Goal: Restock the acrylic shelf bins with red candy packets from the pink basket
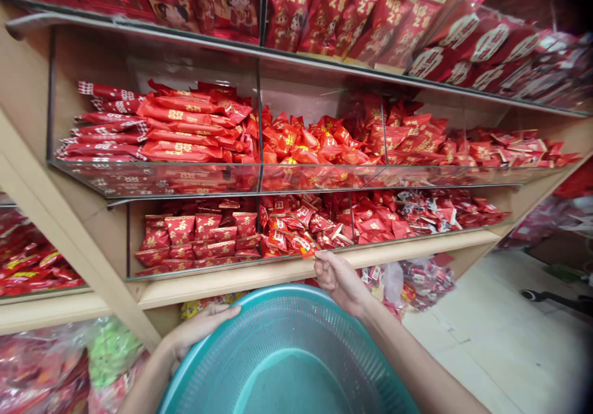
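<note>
A round teal mesh basket (259,364) fills the bottom middle of the view, and nothing shows inside it. My left hand (204,326) grips its left rim, thumb over the edge. My right hand (337,278) is raised above the basket's far rim at the front edge of the lower glass bin (194,272). Its fingers are curled and pinch a small red wrapped candy (309,252) at the edge of the pile of red candies (301,232).
Wooden shelving (55,216) carries glass-fronted bins of red wrapped sweets and red packets on several levels. Clear bags of candy (417,281) hang below the shelf at the right. A light tiled floor (500,340) lies to the right, with a dark object at its far edge.
</note>
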Demonstrator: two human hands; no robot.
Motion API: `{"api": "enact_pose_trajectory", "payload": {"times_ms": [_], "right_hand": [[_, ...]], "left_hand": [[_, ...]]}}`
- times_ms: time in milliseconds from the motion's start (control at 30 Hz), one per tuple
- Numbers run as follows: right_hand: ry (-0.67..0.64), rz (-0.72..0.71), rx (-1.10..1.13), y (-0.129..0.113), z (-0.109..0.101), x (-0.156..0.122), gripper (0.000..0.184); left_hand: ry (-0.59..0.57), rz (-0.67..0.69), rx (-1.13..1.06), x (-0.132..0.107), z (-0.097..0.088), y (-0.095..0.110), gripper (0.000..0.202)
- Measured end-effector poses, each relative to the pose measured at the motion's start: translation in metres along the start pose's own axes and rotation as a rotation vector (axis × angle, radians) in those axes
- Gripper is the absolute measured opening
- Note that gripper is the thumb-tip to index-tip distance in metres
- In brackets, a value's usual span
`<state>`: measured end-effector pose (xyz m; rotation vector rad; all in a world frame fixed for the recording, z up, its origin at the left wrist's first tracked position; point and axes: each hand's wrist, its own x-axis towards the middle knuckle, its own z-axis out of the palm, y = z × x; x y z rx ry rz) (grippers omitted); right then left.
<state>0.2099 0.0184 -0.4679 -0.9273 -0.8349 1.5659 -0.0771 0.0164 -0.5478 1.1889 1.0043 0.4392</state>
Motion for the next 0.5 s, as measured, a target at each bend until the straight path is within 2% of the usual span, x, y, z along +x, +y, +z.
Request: {"api": "enact_pose_trajectory", "payload": {"times_ms": [167,267,367,433,500], "right_hand": [[0.003,-0.119,-0.08,-0.004,-0.008,-0.01,0.024],[-0.103,-0.107,-0.175,-0.002,-0.012,-0.018,0.024],[-0.352,0.07,-0.392,0.013,-0.011,-0.024,0.024],[-0.53,0.222,-0.519,0.035,-0.011,-0.024,0.026],[-0.655,0.343,-0.593,0.063,-0.015,-0.021,0.031]], "left_hand": [[0.029,0.008,0.058,-0.002,0.0,0.002,0.047],[0.016,0.029,0.049,-0.006,0.0,0.006,0.049],[0.033,-0.008,0.051,-0.009,-0.002,0.01,0.049],[0.01,-0.039,0.004,-0.013,-0.002,0.011,0.051],[0.036,-0.089,-0.073,-0.017,-0.002,0.01,0.058]]}}
